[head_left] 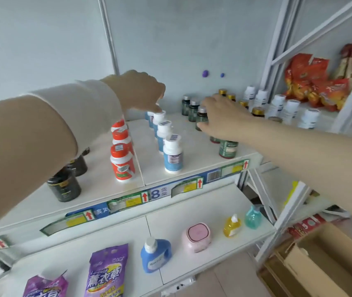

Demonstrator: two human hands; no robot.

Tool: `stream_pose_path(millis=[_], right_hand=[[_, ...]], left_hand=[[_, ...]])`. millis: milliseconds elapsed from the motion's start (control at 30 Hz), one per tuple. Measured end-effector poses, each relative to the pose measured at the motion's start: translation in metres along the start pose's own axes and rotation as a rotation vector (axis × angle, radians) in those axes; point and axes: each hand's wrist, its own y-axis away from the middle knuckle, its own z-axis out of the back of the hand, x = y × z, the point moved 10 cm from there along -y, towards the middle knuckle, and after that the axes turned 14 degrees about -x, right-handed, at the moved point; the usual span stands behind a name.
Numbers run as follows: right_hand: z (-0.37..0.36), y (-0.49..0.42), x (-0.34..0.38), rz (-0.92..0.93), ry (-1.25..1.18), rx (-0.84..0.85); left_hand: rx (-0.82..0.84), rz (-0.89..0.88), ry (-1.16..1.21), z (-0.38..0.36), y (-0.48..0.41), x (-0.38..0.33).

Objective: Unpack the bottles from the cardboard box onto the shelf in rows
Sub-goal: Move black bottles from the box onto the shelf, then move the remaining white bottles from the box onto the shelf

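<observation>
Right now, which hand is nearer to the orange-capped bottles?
Left. The left hand touches a white cap beside the orange-capped bottles; the right hand grips a green bottle farther right.

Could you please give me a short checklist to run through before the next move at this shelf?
1. Right hand grips the dark green bottle: ok.
2. That bottle resting on the shelf or lifted: cannot tell.
3. Left hand touches the cap of a blue-label bottle near the back; firm hold: cannot tell.
4. Blue-label row upright and in line: ok.
5. Orange-cap row upright: ok.
6. Bottles remaining in the cardboard box: cannot tell, only part shows.
</observation>
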Motion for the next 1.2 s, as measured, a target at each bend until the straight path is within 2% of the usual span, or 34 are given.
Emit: stream_pose_path(millis=[200,367,667,800,967,1200], right_hand=[[0.027,0.067,-0.143,-0.202,0.149,0.0],[0.031,0.129,-0.257,-0.39,0.215,0.04],[-0.011,0.233,-0.46,-0.699,0.392,0.156],[-0.053,0.295,-0.52,-0.833,0.398,0.271],[-0.135,0.389,-0.566,-0.9,0.39,0.428],[-0.262,0.514,-0.599,-1.068,0.159,0.625]], left_hand=[[-0.076,-0.213,-0.003,0.048,-0.059,-0.152],[-0.215,-0.409,0.042,0.082,-0.107,-0.291],[-0.307,-0.754,0.196,0.072,-0.174,-0.542],[-0.226,-0.873,0.31,0.031,-0.177,-0.641],[-0.071,-1.013,0.368,-0.039,-0.155,-0.76],[0.248,-1.087,0.38,-0.155,-0.113,-0.884]])
